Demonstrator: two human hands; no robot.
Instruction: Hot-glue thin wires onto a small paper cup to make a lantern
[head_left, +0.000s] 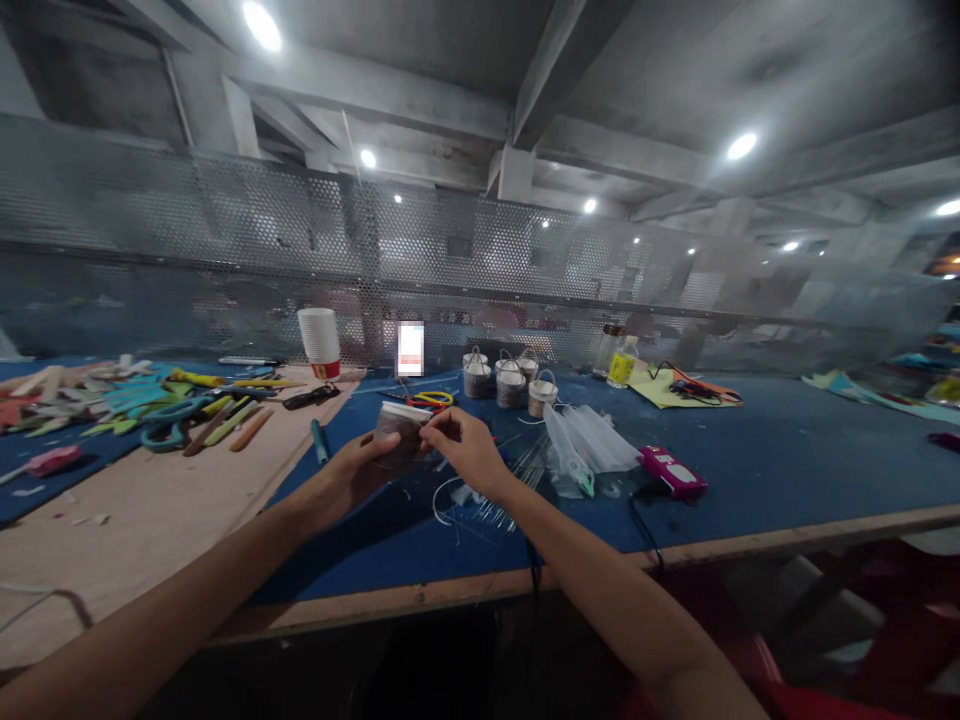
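Along the left of the blue bench top (765, 455), I record a heap of coloured strips (127, 395) and, beside it, blue-handled scissors (166, 425). Next comes a stack of paper cups (320, 338), white above, with a red band at the base bearing a yellowish mark too small to read. A teal pen (319, 440) lies nearer me; any print on it cannot be made out.

My left hand (360, 458) grips a small cup (403, 440), brown-sided and white-rimmed, raised above the bench and slightly tilted. Yellow-handled scissors (439, 399) lie just behind it. My right hand (472, 450) has its fingertips bent in at the cup's right side; whether they pinch anything, I cannot tell.

Beyond that hand stand small buckets (511, 388) with looped handles. Right of these lies a clear plastic bag (589, 445). Farther back, a bottle (622, 363) carries a yellow label with dark lettering, illegible from my position. Nearer, a magenta box (673, 472) shows white marking, too blurred to read. Rightmost of those listed, a yellow sheet (652, 387) has cords lying on it.
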